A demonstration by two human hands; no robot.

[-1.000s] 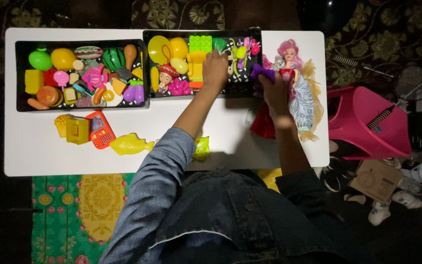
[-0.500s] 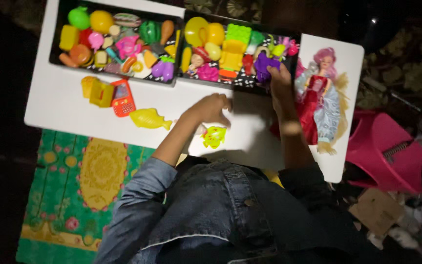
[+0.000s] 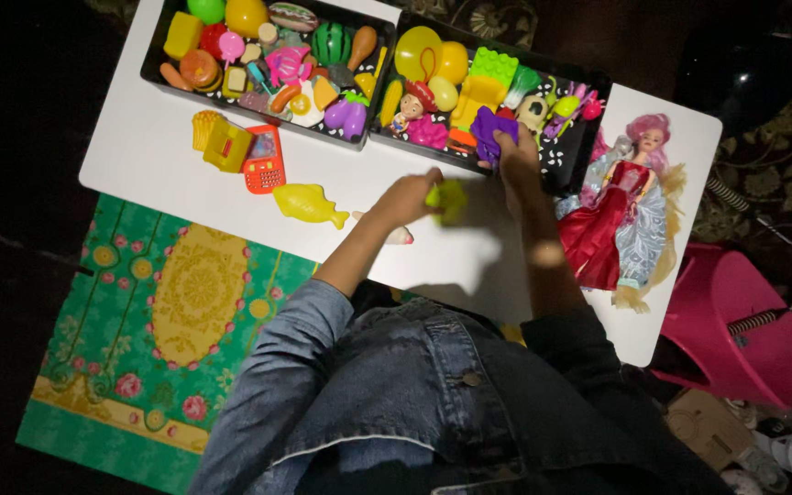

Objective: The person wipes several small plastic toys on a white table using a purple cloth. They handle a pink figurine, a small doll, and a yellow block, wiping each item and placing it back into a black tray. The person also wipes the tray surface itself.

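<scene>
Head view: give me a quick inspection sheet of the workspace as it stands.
Surface: white table, bare toward the near edge.
Job's things: yellow-green toy in the left hand; purple toy under the right hand, at the right bin.
Clutter: left bin packed with toy food; yellow fish, orange toy phone and yellow box loose on the table; doll lying at the right end.
Hands: left hand closed on the yellow-green toy; right hand on the purple toy, grip unclear.
Cables: nothing seen.
Surroundings: green patterned rug, pink plastic stool, dark floor.
</scene>
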